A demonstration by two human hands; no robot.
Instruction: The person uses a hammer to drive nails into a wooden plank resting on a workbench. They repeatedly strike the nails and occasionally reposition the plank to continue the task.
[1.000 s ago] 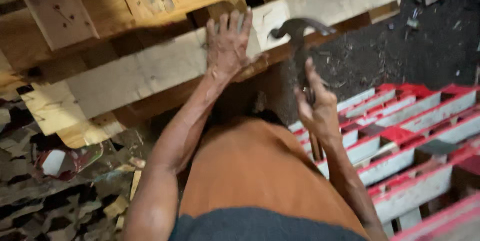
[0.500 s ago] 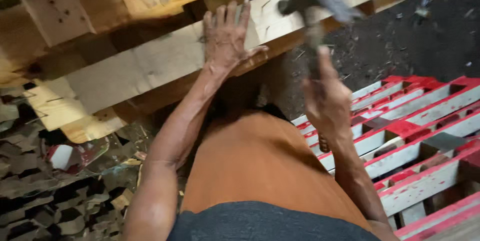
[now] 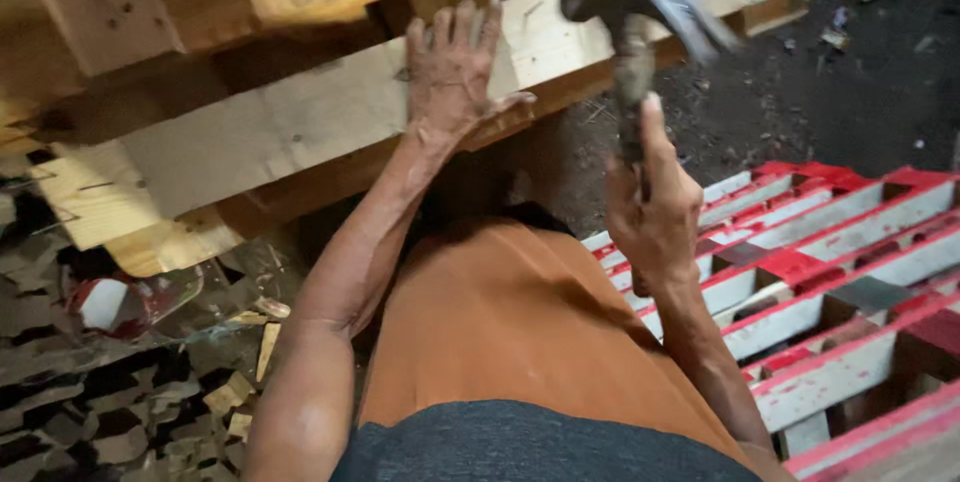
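Note:
My left hand (image 3: 452, 72) lies flat, fingers spread, on a pale wooden board (image 3: 300, 122) of a bare wood pallet that tilts across the upper half of the view. My right hand (image 3: 655, 207) grips the handle of a claw hammer (image 3: 635, 17), thumb along the shaft. The hammer's head is raised above the board's right part, blurred by motion, just right of my left hand. My orange-clad leg fills the lower middle.
A red and white painted pallet (image 3: 830, 272) lies at the right. Dark dirt ground (image 3: 840, 92) with small wood scraps is at the upper right. Broken wood pieces and debris (image 3: 150, 362) are piled at the lower left.
The hammer has risen and swung up toward the board over the last second. My left hand has stayed pressed on the board.

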